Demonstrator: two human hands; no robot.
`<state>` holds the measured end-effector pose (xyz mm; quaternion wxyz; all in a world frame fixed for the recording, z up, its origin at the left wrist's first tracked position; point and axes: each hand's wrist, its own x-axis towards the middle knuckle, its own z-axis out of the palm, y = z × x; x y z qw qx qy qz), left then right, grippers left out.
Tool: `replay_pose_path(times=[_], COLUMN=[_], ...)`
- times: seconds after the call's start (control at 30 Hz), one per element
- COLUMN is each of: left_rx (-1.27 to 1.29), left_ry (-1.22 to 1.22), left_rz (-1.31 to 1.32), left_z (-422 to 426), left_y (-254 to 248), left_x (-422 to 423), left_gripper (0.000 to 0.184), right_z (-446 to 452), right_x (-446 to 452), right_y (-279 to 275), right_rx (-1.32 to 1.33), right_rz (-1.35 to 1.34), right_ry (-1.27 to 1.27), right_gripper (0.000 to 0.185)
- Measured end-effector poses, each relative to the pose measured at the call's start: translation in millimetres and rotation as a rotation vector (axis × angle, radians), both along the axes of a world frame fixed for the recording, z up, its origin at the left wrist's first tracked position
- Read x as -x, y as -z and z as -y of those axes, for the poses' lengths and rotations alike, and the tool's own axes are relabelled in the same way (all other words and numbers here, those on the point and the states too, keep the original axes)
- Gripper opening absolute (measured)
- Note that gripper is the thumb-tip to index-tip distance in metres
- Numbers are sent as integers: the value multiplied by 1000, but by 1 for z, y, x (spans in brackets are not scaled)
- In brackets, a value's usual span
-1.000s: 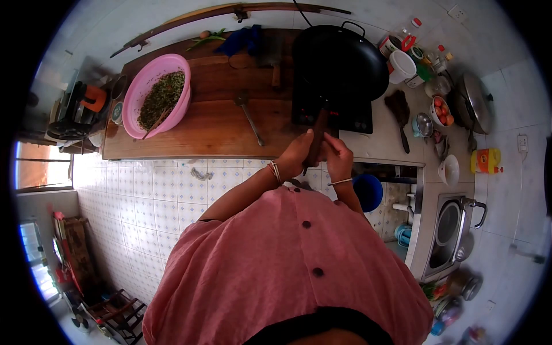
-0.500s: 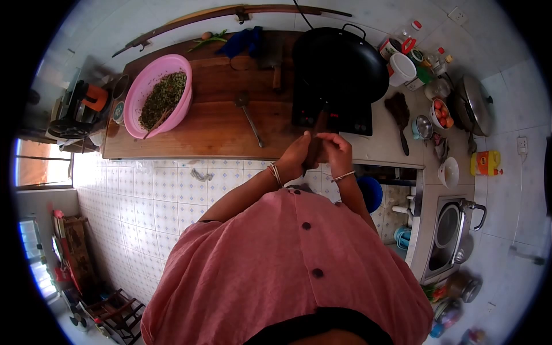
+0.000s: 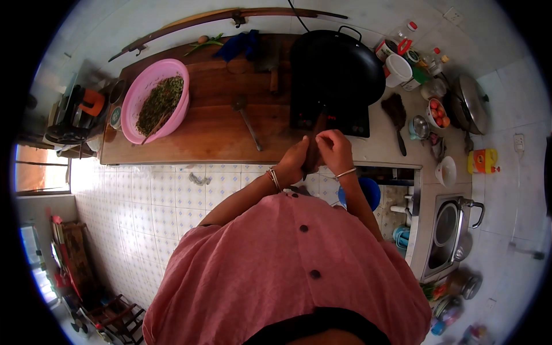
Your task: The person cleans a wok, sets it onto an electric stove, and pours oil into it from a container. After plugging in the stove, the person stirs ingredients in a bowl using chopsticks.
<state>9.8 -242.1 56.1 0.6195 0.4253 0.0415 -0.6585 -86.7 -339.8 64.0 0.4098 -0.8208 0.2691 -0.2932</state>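
Nearest me, at six o'clock from my hands, is my pink shirt [image 3: 259,247]. My left hand [image 3: 295,157] wraps around the brown wok handle [image 3: 318,127], thumb along its side. My right hand [image 3: 336,150] sits just beside it on the three o'clock side, fingers bent in and bunched narrow; I cannot tell whether they grip the handle or only rest against it. Low at four o'clock, below the counter edge, is a blue bucket [image 3: 371,192]. At twelve the handle runs up to the black wok [image 3: 339,69], which sits on a black cooktop [image 3: 352,129] with red lights showing. At ten o'clock a long-handled metal utensil [image 3: 248,125] lies on the wooden worktop [image 3: 213,138], and at two a dark brush [image 3: 394,109] lies on the pale counter [image 3: 374,150]. Farther off, towards ten, stands a pink basin [image 3: 183,108] holding chopped greens [image 3: 158,106]. Beyond, at eleven, are a cleaver [image 3: 267,63] and, past it, a blue cloth [image 3: 238,45]; towards half past one is a white tub [image 3: 398,71]
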Motion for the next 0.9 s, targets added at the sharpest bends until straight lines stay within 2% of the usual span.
replay_pose_path(times=[0.03,0.1,0.13,0.17,0.23,0.27,0.3,0.37,0.47,0.53,0.57,0.63,0.67,0.73,0.87,0.9], left_rx=[0,26,25,3,-25,-5,15,16,-1,-34,-16,7,-10,-22,-13,-26], left_ry=[2,15,24,27,47,47,47,60,52,50,54,49,48,37,66,68], left_rz=[1,16,15,9,-3,-3,-3,-13,-11,-6,-4,8,4,9,51,50], left_z=[0,-1,0,1,1,1,1,0,3,2,4,5,5,5,7,8], left_y=[0,2,3,4,8,10,12,8,3,5,9,10,9,6,-1,-4], left_x=[0,-2,-2,-3,-4,-5,-5,-3,-6,-4,-4,-4,-3,-3,1,2], left_gripper=[35,36,36,36,36,38,41,40,40,40,38,37,37,37,38,38], right_z=[1,8,15,18,17,21,28,23,21,18,22,31,34,28,21,20], right_x=[4,21,35,49,77,99,125,154,158,141,142,136,128,91,32,18], right_y=[2,10,23,38,59,95,146,183,172,117,129,149,152,122,75,71], right_rx=[0,-147,-326,-328,-818,-821,-346,131,360,-609,-612,-551,-549,-840,-1028,-1131], right_rz=[1,10,0,0,59,61,-210,-472,-513,-514,-508,-199,-193,180,208,324], right_ry=[2,98,90,100,241,257,172,89,84,401,401,315,306,273,141,105], right_gripper=[14,14,14,14,18,18,19,21,20,22,22,22,22,13,27,29])
